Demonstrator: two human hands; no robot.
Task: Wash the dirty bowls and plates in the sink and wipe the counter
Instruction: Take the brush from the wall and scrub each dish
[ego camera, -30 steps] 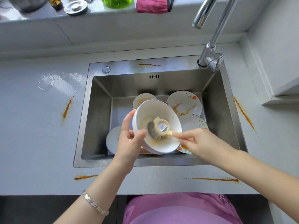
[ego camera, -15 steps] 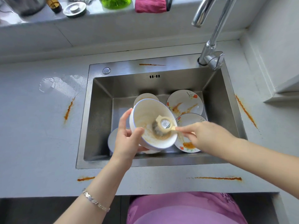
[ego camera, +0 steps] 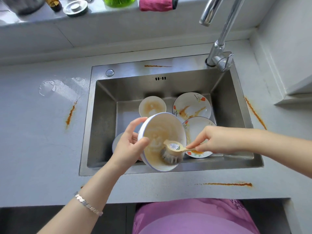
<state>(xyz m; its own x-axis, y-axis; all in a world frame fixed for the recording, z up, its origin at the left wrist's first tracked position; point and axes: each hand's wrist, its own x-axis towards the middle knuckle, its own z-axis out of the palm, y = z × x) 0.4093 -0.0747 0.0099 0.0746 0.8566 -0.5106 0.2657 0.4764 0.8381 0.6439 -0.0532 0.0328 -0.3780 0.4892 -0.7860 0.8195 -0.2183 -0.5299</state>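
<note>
Above the sink (ego camera: 104,125), my left hand (ego camera: 128,146) grips a smeared bowl (ego camera: 162,141) by its rim; my right hand (ego camera: 214,141) pinches the brush (ego camera: 172,152) handle. The bowl looks slippery, breakable.

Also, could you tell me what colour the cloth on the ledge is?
The cloth is pink; head view.

The lone head view looks steeply down, close above the sink (ego camera: 104,125) and counter (ego camera: 33,149)
</note>
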